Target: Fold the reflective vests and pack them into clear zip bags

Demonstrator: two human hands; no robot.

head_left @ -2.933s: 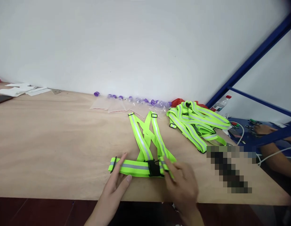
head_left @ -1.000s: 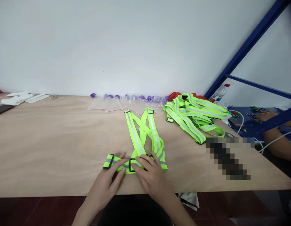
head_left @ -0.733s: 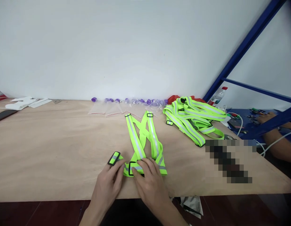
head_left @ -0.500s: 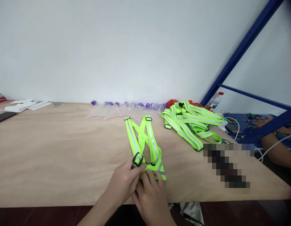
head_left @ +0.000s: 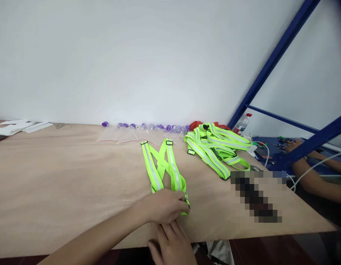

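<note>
A neon-yellow reflective strap vest [head_left: 162, 167] with grey stripes lies on the wooden table [head_left: 62, 176], its shoulder straps crossed and pointing toward the wall. My left hand [head_left: 163, 207] reaches across and lies curled over the folded waist band at the vest's near end, fingers closed on it. My right hand [head_left: 172, 244] sits just below it at the table's front edge, fingers bent; what it grips is hidden under the left hand.
A heap of more neon-yellow vests [head_left: 214, 147] lies to the right. Small clear bags with purple pieces [head_left: 143, 129] line the wall. White papers [head_left: 18, 126] sit far left. Another person's arms [head_left: 314, 176] work beyond a blue frame [head_left: 272, 62] at right.
The waist band, spread flat to the left a second ago, has been folded rightward onto the vest's base. My left hand crossed over to cover it and my right hand dropped below.
</note>
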